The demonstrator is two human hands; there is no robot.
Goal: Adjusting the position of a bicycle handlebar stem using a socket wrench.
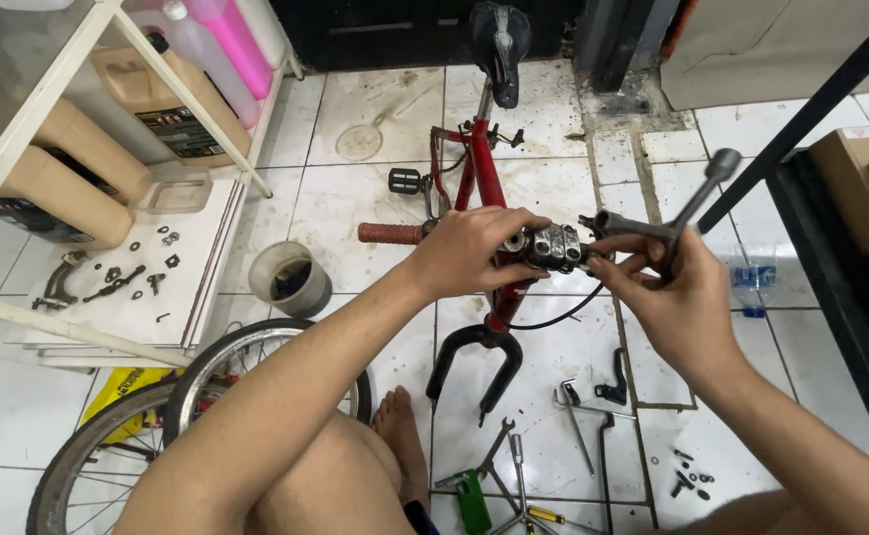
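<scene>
Gripping the handlebar stem clamp (553, 246) of the red bicycle frame (484, 178), the left hand (469, 253) curls its fingers over the top. The right hand (667, 297) closes around a three-way socket wrench (677, 223) set against the clamp. Both hands hide the clamp's bolts and the wrench's tip.

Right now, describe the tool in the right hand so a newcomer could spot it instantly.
Start at the red bike frame lying on the white tiled floor, and follow it to the metal stem clamp the left hand grips. Just right of the clamp, the right hand holds a grey three-armed socket wrench. Unlike the wrenches lying on the floor, it is raised, one arm meeting the clamp.
</scene>
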